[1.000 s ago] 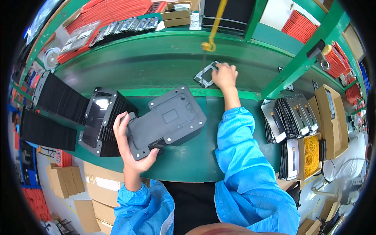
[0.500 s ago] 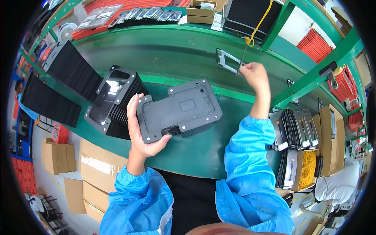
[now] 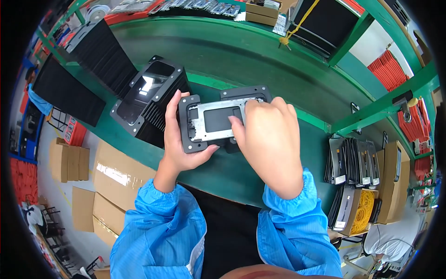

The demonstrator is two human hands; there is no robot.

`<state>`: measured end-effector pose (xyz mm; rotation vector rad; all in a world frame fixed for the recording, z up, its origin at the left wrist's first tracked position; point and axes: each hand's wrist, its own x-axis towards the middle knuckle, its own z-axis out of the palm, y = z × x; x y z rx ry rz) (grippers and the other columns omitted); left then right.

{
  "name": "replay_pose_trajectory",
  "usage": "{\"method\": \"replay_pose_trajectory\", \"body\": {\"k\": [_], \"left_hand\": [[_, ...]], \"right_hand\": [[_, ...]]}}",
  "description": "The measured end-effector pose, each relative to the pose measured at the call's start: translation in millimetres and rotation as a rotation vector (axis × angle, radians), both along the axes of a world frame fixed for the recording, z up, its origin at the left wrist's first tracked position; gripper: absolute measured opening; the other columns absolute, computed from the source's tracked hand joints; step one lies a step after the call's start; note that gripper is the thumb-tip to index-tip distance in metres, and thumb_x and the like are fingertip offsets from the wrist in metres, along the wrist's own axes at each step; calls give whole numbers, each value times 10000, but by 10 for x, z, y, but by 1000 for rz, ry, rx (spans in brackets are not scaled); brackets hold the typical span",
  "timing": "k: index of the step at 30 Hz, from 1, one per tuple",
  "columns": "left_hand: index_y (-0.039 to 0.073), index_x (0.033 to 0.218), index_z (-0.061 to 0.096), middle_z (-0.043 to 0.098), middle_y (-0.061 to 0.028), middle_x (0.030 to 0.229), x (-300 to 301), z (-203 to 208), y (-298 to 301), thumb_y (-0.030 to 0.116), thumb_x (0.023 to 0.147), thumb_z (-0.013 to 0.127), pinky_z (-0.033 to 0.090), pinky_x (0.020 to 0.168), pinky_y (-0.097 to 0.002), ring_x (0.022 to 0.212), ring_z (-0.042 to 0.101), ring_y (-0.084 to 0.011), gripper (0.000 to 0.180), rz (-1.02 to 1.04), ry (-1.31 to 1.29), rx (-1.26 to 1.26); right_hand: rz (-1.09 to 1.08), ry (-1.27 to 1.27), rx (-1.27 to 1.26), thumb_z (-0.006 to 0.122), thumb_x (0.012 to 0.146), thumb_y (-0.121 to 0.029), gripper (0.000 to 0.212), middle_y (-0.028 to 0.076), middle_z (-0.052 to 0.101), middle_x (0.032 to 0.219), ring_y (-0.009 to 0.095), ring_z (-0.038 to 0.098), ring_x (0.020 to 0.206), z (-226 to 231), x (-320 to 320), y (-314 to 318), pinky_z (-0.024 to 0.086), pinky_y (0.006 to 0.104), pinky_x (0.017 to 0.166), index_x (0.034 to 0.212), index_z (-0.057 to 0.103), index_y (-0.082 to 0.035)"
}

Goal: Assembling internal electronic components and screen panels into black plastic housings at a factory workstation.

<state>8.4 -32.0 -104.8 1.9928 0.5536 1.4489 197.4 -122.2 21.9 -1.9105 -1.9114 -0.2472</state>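
Note:
My left hand [image 3: 177, 144] is wrapped round the left end of a black fixture block [image 3: 188, 147], thumb at its near edge and fingers along the far side. A silver metal frame [image 3: 200, 125] with a rectangular opening lies on the block's recessed top. My right hand [image 3: 272, 139] grips the frame's right end from above, its thumb bent over the opening. Its fingertips are partly hidden behind the back of the hand. Just left of my left hand stands a stack of black fixtures [image 3: 155, 95], with a glossy dark panel in the top one.
Tall stacks of black trays [image 3: 103, 53] stand at the far left of the green bench [image 3: 223, 174]. A green trough [image 3: 260, 60] runs behind, with a yellow cord [image 3: 302, 21] hanging over it. To the right are dark flat parts [image 3: 355, 160] and a cardboard box [image 3: 395, 186].
My right hand has come back from the trough to the block, bringing the metal frame onto it. My left hand still holds the block. The whole view has shifted slightly.

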Motion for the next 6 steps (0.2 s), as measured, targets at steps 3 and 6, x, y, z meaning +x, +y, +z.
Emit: {"method": "replay_pose_trajectory", "body": {"k": [3, 6], "left_hand": [[-57, 1624, 192, 401, -253, 1533, -11, 22, -13, 312, 652, 916, 436, 1125, -443, 1316, 539, -327, 1267, -16, 2, -22], [-51, 1628, 185, 388, -248, 1549, -31, 3, 15, 331, 654, 913, 436, 1128, -436, 1343, 528, -324, 1274, -6, 44, 4]], "right_hand": [[3, 35, 9, 817, 841, -208, 207, 124, 704, 750, 321, 634, 763, 112, -31, -94, 489, 454, 727, 904, 735, -29], [-21, 100, 17, 815, 856, -216, 212, 107, 721, 775, 328, 632, 779, 164, 0, -119, 484, 452, 738, 963, 741, -47]]}}
